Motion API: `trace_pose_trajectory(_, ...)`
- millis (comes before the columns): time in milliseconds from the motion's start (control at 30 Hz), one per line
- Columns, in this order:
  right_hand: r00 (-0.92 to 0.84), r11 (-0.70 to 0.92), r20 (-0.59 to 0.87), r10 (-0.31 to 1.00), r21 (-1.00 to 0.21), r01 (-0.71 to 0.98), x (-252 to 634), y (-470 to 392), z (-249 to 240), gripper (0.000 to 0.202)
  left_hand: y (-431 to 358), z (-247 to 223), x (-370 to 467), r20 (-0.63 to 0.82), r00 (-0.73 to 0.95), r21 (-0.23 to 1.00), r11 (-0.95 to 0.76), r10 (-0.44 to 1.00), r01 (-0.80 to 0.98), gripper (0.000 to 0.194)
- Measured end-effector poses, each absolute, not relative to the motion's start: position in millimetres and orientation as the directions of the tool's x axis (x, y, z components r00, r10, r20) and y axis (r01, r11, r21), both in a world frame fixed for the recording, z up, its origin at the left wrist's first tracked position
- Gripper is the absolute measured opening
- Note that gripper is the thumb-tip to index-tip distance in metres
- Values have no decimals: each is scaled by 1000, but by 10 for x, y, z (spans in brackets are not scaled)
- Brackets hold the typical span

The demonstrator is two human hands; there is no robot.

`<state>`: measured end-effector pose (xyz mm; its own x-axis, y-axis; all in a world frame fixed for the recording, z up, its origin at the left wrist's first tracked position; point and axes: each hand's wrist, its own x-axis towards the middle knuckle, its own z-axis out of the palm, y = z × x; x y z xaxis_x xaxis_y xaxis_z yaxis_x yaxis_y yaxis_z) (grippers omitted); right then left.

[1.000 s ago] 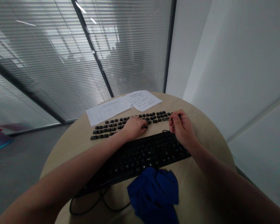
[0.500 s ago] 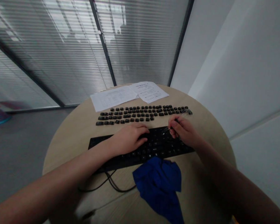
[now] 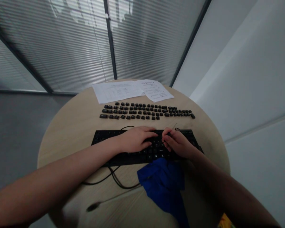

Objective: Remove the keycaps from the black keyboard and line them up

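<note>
A black keyboard (image 3: 130, 158) lies on the round wooden table. My left hand (image 3: 136, 139) rests over its middle, palm down, fingers spread and holding nothing. Just to the right, my right hand (image 3: 175, 142) is pinched around a thin wire tool (image 3: 175, 126), whose upper end sticks up past the fingers. Its lower end is hidden by the fingers at the keys. Beyond the keyboard, loose black keycaps (image 3: 142, 112) stand in several rows. A blue cloth (image 3: 163, 183) touches the keyboard's near edge.
Two printed paper sheets (image 3: 118, 91) lie at the table's far side. A black cable (image 3: 116, 180) curls at the near left, with a dark blurred item (image 3: 93, 207) beside it. Glass panels with blinds stand behind the table, and a white wall is at the right.
My right hand and the tool have moved left, closer to my left hand. The keyboard sits straighter in view, and the camera view has shifted.
</note>
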<state>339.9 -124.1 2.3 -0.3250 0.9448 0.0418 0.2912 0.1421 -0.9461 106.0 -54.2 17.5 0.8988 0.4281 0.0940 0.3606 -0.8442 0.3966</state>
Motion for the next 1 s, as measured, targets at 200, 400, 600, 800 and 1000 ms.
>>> trace_pose_trajectory(200, -283, 117, 24, 959, -940, 319, 3390, -1214, -28, 31, -535, 110, 1052, 137, 895, 402, -850, 423, 340, 44)
trace_pose_trajectory(400, -388, 254, 58, 920, -841, 478, 3390, -1246, 70, 19, -511, 83, 1056, 164, 895, 422, -850, 414, 316, 43)
trace_pose_trajectory(600, -508, 492, 171, 844, -626, 605, 3352, -1219, 113, 11, -515, 113, 1066, 133, 900, 409, -850, 416, 332, 43)
trace_pose_trajectory(800, -501, 514, 213, 839, -612, 600, 3346, -1210, 45, 11, -520, 129, 1061, 93, 893, 393, -840, 441, 374, 43)
trace_pose_trajectory(1000, -388, 447, 271, 881, -747, 493, 3377, -1219, -73, 15, -522, 121, 1052, 68, 895, 371, -844, 442, 389, 46)
